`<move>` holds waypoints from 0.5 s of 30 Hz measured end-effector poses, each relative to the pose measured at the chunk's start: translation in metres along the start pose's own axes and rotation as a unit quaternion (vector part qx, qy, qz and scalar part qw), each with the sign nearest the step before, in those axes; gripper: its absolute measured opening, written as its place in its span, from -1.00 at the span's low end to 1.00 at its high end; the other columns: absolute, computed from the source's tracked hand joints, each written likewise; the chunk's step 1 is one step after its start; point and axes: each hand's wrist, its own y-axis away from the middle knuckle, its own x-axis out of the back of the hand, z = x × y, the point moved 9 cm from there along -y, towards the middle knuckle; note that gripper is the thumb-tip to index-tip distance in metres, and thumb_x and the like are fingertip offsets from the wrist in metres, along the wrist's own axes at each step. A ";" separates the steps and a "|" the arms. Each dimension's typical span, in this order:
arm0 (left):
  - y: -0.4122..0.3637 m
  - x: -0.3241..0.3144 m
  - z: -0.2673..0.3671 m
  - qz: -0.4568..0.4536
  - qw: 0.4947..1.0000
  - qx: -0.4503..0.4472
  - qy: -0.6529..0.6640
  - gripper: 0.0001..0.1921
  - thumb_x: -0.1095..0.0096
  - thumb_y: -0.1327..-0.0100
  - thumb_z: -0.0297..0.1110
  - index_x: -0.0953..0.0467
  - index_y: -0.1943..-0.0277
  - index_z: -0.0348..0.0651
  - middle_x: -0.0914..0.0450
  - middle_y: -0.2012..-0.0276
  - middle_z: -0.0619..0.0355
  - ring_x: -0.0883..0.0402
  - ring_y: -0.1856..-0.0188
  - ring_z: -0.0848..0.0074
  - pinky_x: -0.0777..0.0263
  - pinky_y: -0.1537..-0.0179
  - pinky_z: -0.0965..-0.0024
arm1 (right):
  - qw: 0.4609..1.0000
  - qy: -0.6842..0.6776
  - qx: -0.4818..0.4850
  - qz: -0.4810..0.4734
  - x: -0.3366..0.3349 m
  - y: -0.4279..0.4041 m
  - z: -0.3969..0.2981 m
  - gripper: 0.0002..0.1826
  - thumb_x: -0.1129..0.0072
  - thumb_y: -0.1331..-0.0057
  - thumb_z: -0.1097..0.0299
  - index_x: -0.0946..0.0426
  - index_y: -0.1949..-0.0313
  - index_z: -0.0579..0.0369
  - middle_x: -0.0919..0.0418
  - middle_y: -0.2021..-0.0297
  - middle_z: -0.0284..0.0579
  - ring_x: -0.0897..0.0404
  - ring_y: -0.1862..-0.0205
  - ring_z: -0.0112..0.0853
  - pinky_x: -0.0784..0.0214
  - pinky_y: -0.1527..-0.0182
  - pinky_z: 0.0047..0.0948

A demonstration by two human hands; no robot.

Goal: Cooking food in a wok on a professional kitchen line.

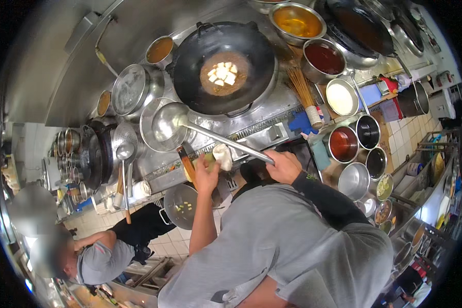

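My right hand [285,166] grips the handle end of a long steel ladle [223,139]. The ladle's bowl reaches left over a round wire-mesh strainer [148,129], just below the wok. My left hand [207,175] is raised by the range's front edge, beside a bunched white cloth [223,157] and the strainer's wooden handle [186,163]. Whether its fingers pinch the cloth is unclear. Ahead, a large black wok [188,57] sits on the range, with pale cubes, possibly tofu [223,74], in brown sauce [211,89].
Steel pots of red sauce [324,57] and white liquid [342,98], plus a bamboo wok brush [303,92], stand right. A pot with clear liquid [129,90] is left. Below my left hand is a pot with pale pieces [173,215]. Another person [104,258] stands at left.
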 end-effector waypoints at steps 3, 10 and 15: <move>-0.011 -0.036 0.009 -0.056 0.997 -0.014 -0.044 -0.16 -0.55 -0.17 -0.07 -0.33 -0.40 -0.33 -0.57 -0.09 -0.28 -0.59 -0.13 0.00 -0.47 -0.17 0.09 | 0.998 -0.010 -0.038 0.050 0.036 0.029 0.028 -0.75 -0.15 -0.22 0.40 -0.55 0.09 0.01 -0.63 0.41 0.17 -0.64 0.31 0.19 -0.46 0.27 0.11; -0.014 -0.068 0.002 -0.057 0.998 -0.028 -0.028 -0.18 -0.62 -0.08 -0.16 -0.33 -0.35 -0.20 -0.62 -0.06 -0.27 -0.55 -0.14 -0.13 -0.37 -0.23 -0.04 | 0.970 -0.019 -0.141 0.199 0.097 0.114 0.122 -0.88 -0.21 -0.19 0.44 -0.53 0.26 0.10 -0.52 0.54 0.12 -0.58 0.47 0.14 -0.42 0.38 -0.01; -0.006 -0.066 0.010 -0.060 0.995 -0.054 -0.066 -0.22 -0.61 -0.08 -0.33 -0.37 -0.36 -0.14 -0.61 -0.11 -0.16 -0.50 -0.17 -0.10 -0.31 -0.26 -0.03 | 0.932 -0.090 -0.168 0.308 0.130 0.123 0.154 -0.94 -0.18 -0.23 0.49 -0.51 0.30 0.16 -0.43 0.57 -0.15 -0.41 0.55 -0.41 -0.30 0.39 -0.39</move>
